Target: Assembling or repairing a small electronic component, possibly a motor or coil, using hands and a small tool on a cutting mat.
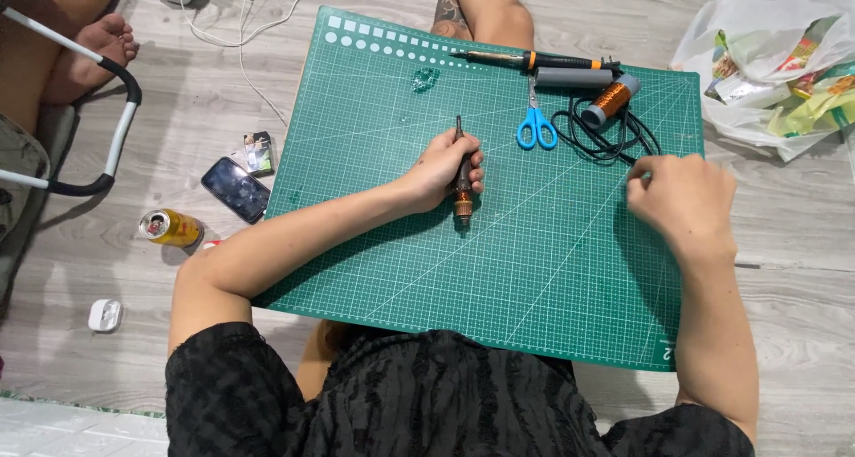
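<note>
On the grey wooden floor at the far left lie a small white case (104, 314), a yellow drink can (170, 228) on its side and a dark phone (235, 189), all just off the edge of a green cutting mat (552, 279). Near the mat's middle the left hand (445, 167) has its fingers closed around a slim dark tool wound with copper wire (462, 194), which stands nearly upright on the mat. Beyond it lie blue-handled scissors (536, 127), a soldering iron (534, 61) and a spool of copper wire (611, 101) beside a coiled black cord (614, 141). The right hand (681, 199) rests at the mat's right edge, fingers curled in; whether they pinch anything cannot be told
</note>
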